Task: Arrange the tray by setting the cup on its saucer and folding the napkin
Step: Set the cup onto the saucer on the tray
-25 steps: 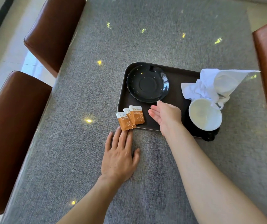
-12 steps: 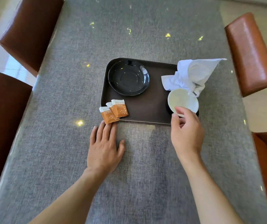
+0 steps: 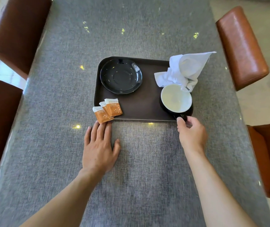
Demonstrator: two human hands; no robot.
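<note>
In the last second my right hand [image 3: 191, 133] had swung from mid-tray to pinch the handle of the cup [image 3: 176, 98] at the near right of the tray [image 3: 140, 110], saucer [image 3: 121, 76] empty, napkin [image 3: 185, 69] crumpled, my left hand [image 3: 99, 149] flat, open on the tabletop [image 3: 147, 177].

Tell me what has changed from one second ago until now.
The right hand moved from the middle of the tray to the cup and now pinches its handle. The left hand stayed flat on the table; cup, saucer, napkin and packets kept their places.
</note>
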